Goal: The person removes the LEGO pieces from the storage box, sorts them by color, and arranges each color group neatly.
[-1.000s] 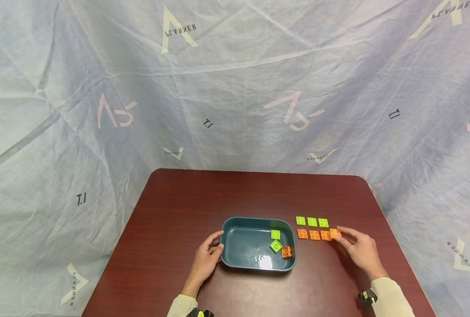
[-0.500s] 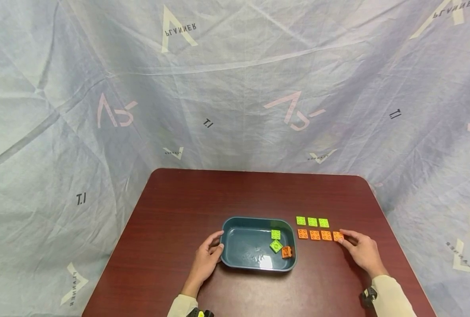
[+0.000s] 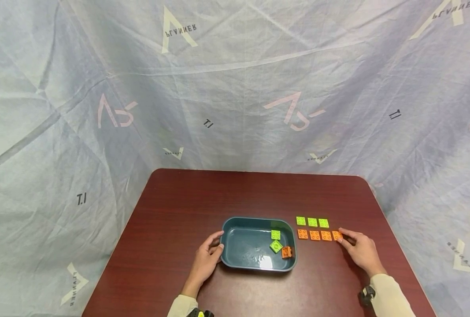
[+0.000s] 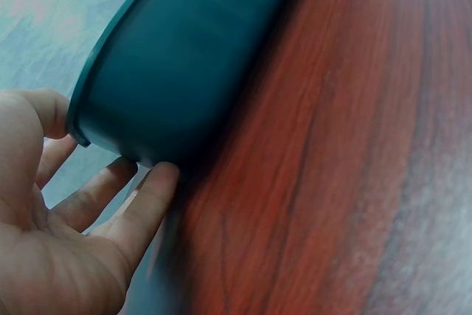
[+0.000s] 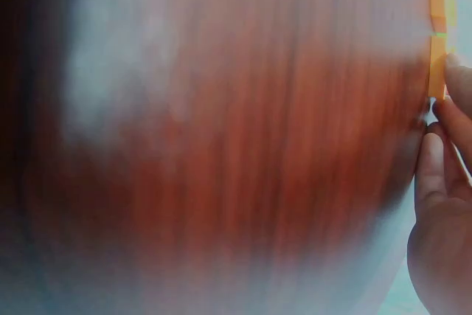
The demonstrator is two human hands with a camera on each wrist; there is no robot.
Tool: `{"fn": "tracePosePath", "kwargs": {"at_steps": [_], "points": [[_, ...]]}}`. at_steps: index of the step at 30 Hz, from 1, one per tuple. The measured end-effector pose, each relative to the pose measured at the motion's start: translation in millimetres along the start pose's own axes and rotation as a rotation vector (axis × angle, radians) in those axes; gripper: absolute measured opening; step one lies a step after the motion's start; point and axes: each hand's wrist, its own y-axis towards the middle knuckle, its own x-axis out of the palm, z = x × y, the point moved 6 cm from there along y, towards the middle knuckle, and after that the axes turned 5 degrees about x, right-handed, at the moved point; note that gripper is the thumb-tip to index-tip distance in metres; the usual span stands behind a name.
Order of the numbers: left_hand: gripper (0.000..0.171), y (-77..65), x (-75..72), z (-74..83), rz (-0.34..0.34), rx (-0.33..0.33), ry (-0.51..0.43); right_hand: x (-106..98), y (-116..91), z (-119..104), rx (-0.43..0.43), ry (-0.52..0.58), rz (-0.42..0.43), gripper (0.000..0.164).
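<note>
My left hand (image 3: 205, 259) holds the left end of a dark teal plastic tray (image 3: 242, 267). In the left wrist view, the thumb is at the tray's rim and other fingers (image 4: 151, 197) touch its outer wall low down. Lying in the tray are two lime-green toy building bricks and a tilted orange brick (image 3: 286, 252). My right hand (image 3: 362, 252) pinches an orange brick (image 3: 337, 235) between thumb and forefinger, at the right end of a row of several orange bricks (image 3: 315, 235). The right wrist view shows that brick (image 5: 437, 68) edge-on, close beside its neighbour.
Behind the orange row, three lime-green bricks (image 3: 312, 222) form a second row on the dark red-brown wooden table (image 3: 203, 193). A grey printed cloth (image 3: 235, 88) hangs around the table's back and sides.
The right hand has shifted slightly right and lowered its orange brick from over its neighbour to the row's end. The left hand and the tray have stayed put.
</note>
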Motion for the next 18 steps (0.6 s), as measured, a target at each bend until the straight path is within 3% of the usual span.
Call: {"fn": "tracePosePath", "kwargs": {"at_steps": [11, 18], "points": [[0.042, 0.9, -1.4, -2.9, 0.001, 0.001, 0.022, 1.7, -2.9, 0.1, 0.062, 0.032, -0.019, 0.052], [0.042, 1.0, -1.0, -1.0, -0.009, 0.001, 0.024, -9.0, -6.4, -23.4, 0.04, 0.068, 0.014, 0.054]]}}
